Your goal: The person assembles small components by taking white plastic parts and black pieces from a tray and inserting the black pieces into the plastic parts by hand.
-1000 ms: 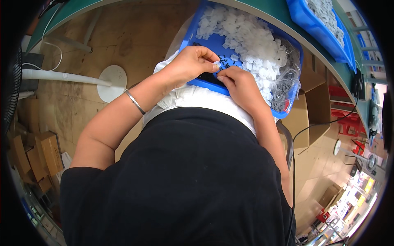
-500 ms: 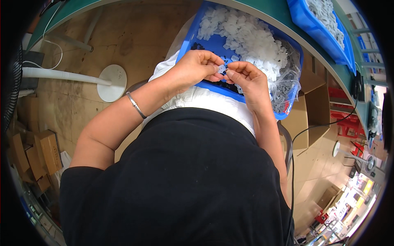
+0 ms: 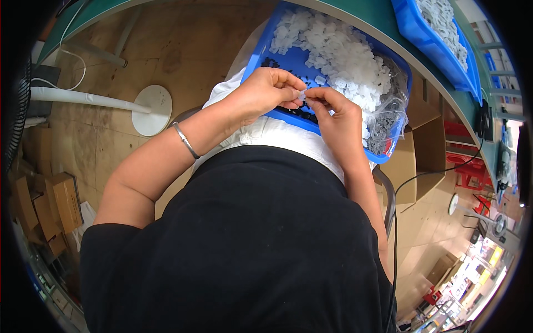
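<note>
Over the near side of a blue tray [image 3: 256, 54] on my lap, my two hands meet fingertip to fingertip. Pinched in my left hand [image 3: 265, 93] is a small translucent plastic piece [image 3: 302, 95]. My right hand [image 3: 341, 115] is closed in a pinch against that piece; whatever sits between its fingertips is too small to make out. A large heap of whitish translucent pieces [image 3: 344, 55] fills the tray's far and right part. Tiny black parts [image 3: 304, 114] lie scattered below and behind my fingers.
A clear plastic bag [image 3: 395, 114] with grey pieces lies in the tray's right end. Beyond it runs a green tabletop [image 3: 366, 12] carrying another blue bin [image 3: 413, 33]. An open cardboard box [image 3: 427, 161] stands at right, a white round stand base [image 3: 154, 111] at left.
My right fingertips have come left and closed up against the translucent piece, and the gap between my hands has narrowed. My left hand has hardly moved.
</note>
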The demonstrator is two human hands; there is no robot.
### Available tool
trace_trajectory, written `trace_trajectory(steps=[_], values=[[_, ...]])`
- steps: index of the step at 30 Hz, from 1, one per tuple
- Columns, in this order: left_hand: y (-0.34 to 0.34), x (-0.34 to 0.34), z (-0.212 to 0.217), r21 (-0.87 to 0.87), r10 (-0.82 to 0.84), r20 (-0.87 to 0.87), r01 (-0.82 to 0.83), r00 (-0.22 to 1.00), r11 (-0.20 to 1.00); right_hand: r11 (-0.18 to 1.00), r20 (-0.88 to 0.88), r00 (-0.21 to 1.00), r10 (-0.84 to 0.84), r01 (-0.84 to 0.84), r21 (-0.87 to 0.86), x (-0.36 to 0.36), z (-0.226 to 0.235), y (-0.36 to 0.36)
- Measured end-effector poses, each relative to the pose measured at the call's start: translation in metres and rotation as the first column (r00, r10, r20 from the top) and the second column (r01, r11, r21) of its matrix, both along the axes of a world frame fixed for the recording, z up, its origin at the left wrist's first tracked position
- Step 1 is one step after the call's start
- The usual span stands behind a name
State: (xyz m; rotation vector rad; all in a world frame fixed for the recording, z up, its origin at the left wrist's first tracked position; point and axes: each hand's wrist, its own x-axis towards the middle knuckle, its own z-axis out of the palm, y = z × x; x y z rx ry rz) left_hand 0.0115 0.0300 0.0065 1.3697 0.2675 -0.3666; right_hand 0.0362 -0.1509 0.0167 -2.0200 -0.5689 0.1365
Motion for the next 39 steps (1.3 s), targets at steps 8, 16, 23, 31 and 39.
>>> trace_trajectory(steps=[8,16,23,31,39], values=[[-0.006,-0.003,-0.005,-0.061,0.02,0.003,-0.02,1.0,0.998,0.992,0.18,0.983,0.044,-0.021,-0.126,-0.002,0.005,0.004],[-0.011,-0.005,-0.005,-0.055,0.048,-0.005,-0.048,0.999,0.997,0.978,0.204,0.977,0.06,-0.017,-0.206,-0.006,0.016,0.006],[-0.017,-0.01,-0.002,0.122,-0.061,0.168,0.04,0.984,0.992,0.976,-0.004,0.999,-0.044,0.042,-0.212,0.002,0.02,-0.001],[-0.021,-0.01,-0.001,0.073,-0.053,0.156,0.042,0.986,0.996,0.998,-0.448,0.893,0.026,0.004,0.065,0.012,0.011,-0.014],[-0.015,-0.006,0.001,-0.168,-0.034,-0.035,0.027,0.999,0.985,0.976,-0.516,0.855,0.052,0.066,0.208,0.004,0.014,-0.015]])
